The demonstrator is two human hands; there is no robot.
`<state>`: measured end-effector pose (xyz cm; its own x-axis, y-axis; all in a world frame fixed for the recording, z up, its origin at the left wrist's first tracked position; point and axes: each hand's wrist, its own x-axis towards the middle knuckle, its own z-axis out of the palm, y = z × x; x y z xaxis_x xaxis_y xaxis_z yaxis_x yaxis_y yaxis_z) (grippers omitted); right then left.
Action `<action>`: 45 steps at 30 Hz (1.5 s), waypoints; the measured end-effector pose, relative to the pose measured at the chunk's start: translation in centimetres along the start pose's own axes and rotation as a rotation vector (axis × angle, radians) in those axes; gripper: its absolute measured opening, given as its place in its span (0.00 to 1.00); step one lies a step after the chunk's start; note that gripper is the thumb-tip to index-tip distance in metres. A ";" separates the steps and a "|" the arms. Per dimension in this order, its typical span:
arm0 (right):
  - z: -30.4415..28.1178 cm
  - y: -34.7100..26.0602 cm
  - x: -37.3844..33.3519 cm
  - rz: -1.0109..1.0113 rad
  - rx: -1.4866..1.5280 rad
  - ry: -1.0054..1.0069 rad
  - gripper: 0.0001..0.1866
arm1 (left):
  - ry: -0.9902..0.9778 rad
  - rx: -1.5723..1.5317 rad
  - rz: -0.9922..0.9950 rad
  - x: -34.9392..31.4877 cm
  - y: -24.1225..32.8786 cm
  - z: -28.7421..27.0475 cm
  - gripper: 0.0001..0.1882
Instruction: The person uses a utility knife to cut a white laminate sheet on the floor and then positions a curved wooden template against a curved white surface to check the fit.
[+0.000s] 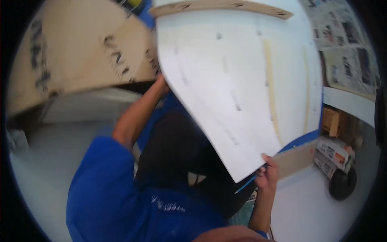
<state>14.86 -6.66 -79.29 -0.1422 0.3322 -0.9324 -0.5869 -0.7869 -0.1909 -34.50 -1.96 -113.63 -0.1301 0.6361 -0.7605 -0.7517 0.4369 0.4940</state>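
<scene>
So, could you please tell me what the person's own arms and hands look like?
The left arm wears a loose, short blue sleeve; a blue edge shows at the right arm too. The right hand is ungloved; the left is mostly hidden.

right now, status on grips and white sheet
Right grip on near edge of white sheet, plus blue pencil. Left grip at sheet's left edge, mostly hidden. Tan strip across far end.

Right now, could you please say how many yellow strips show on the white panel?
2: the wider strip on the left, the thinner strip on the right; more may be hidden.
</scene>
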 end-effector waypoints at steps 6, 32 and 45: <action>-5.8 0.7 5.2 0.230 -0.130 0.041 0.05 | 0.326 -0.164 -0.224 -10.8 1.7 5.2 0.34; 9.3 -0.1 -29.4 -0.134 -0.204 -0.368 0.25 | -0.588 1.012 -0.045 -60.8 9.8 32.3 0.24; 19.1 0.2 -42.7 -0.364 -0.480 -0.694 0.21 | -0.693 1.013 0.143 -71.9 16.6 37.5 0.12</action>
<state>5.54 -11.10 -33.61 -0.5510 0.7174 -0.4262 -0.3169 -0.6524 -0.6884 -13.41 -16.60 -34.90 0.4316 0.7865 -0.4417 0.1212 0.4347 0.8924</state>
